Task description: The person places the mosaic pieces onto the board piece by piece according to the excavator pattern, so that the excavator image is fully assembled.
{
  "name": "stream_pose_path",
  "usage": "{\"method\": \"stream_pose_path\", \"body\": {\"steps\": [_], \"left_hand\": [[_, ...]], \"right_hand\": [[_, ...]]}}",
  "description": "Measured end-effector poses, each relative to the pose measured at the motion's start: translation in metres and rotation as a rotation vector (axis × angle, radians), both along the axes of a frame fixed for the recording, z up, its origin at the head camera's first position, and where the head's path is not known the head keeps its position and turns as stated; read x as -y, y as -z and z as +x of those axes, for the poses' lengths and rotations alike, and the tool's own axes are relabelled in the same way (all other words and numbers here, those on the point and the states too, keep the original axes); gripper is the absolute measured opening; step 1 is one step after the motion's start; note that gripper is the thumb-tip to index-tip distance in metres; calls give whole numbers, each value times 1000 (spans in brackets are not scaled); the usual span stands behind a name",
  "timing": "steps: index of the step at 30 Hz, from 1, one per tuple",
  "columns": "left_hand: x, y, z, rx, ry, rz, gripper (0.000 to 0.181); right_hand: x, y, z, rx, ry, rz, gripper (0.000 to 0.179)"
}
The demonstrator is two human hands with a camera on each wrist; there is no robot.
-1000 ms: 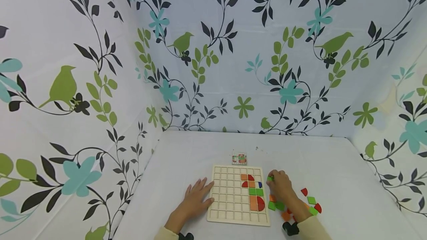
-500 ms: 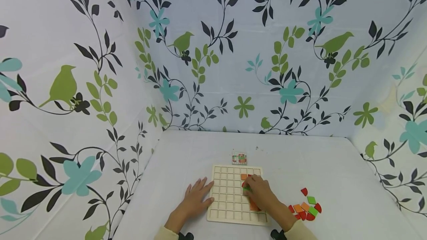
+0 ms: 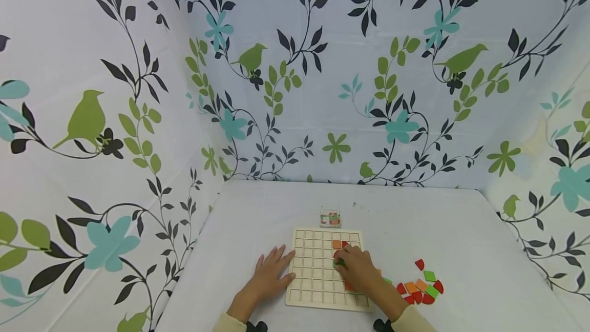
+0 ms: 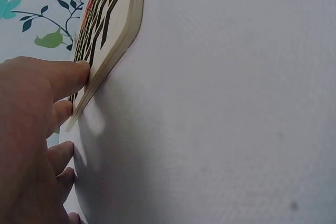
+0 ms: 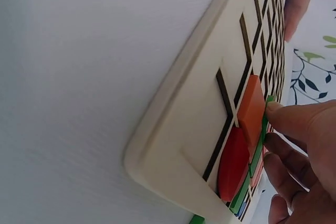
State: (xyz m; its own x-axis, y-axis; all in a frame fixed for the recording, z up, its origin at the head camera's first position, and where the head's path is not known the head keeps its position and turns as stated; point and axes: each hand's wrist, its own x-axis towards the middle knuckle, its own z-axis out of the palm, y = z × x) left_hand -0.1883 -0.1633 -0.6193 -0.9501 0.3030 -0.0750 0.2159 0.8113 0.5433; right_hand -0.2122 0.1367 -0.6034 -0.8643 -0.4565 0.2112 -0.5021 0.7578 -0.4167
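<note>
A pale wooden grid board (image 3: pixel 313 283) lies on the white table with several coloured tiles set in its right side. My left hand (image 3: pixel 273 274) lies with spread, straight fingers at the board's left edge; in the left wrist view its thumb (image 4: pixel 73 77) rests on the rim. Over the right part of the board, my right hand (image 3: pixel 359 268) pinches a green tile (image 3: pixel 338 262) between thumb and fingers, down at the grid. Beside it in the right wrist view sit an orange tile (image 5: pixel 252 108) and a red rounded piece (image 5: pixel 234 163). My right hand hides some placed tiles.
Loose red pieces (image 3: pixel 428 299), green tiles (image 3: pixel 429 275) and orange tiles (image 3: pixel 421 285) lie scattered right of the board, partly behind my right forearm. A small patterned card (image 3: pixel 330 218) stands behind the board. Floral cloth (image 3: pixel 336 117) hangs around the table.
My right hand has moved left from beside the board onto its right part, carrying the green tile. During the last half second it has barely shifted. My left hand has stayed still.
</note>
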Motion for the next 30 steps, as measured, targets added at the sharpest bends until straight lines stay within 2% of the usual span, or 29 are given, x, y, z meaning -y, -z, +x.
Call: {"method": "stream_pose_path", "body": {"steps": [7, 12, 15, 20, 25, 30], "left_hand": [[-1, 1, -1, -4, 7, 9, 64], [-1, 0, -1, -2, 7, 5, 63], [0, 0, 0, -5, 8, 2, 64], [1, 0, -1, -1, 7, -1, 64], [1, 2, -2, -3, 8, -10, 64], [1, 1, -1, -8, 12, -1, 64]], "right_hand": [[0, -1, 1, -6, 32, 32, 15], [-8, -7, 1, 44, 55, 22, 12], [-19, -8, 1, 106, 119, 9, 10], [-50, -11, 2, 206, 275, 23, 11], [-87, -21, 12, 329, 383, 107, 30], [-119, -23, 26, 431, 433, 156, 46]]}}
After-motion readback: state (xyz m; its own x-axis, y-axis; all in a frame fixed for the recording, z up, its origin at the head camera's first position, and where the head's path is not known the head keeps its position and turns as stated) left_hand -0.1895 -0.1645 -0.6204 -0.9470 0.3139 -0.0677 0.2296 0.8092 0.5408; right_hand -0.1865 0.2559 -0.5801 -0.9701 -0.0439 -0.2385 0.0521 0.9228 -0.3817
